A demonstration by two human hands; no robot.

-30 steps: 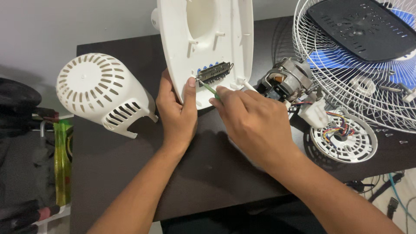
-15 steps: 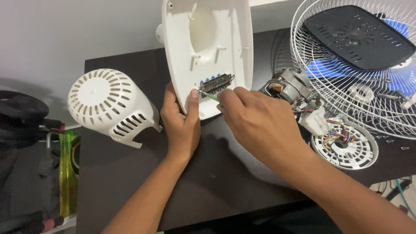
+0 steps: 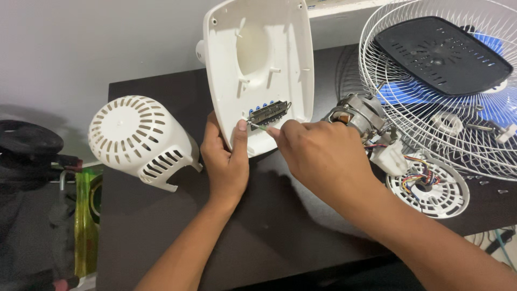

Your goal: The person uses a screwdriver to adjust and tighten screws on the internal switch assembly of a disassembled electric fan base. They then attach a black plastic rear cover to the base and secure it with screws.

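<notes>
We hold the white housing (image 3: 258, 70) upright on the dark table (image 3: 161, 226), its hollow inner side facing us. Low inside it sits a switch block (image 3: 269, 113) with a row of blue tips along its upper edge, the only part we see mounted in the shell. Our left hand (image 3: 226, 161) grips the housing's lower left edge, thumb pressed flat on the inner face just beside the block and fingers wrapped behind. Our right hand (image 3: 318, 156) has its fingertips pinched together on a thin green tool (image 3: 258, 127), its tip touching the left end of the block (we cannot tell what kind of tool it is).

To the left, well apart from the hands, a vented motor cover (image 3: 137, 140) lies on its side on the table. Just right of our right hand rests the bare motor (image 3: 358, 113), partly hidden by that hand, with coloured wires (image 3: 417, 172) running to a white connector (image 3: 390, 159) and over a round vented disc (image 3: 431, 188). Behind them the wire grille (image 3: 377, 59) holds a black slotted panel (image 3: 441, 54) lying in it, with blue blades (image 3: 398, 97) showing through the wires.
</notes>
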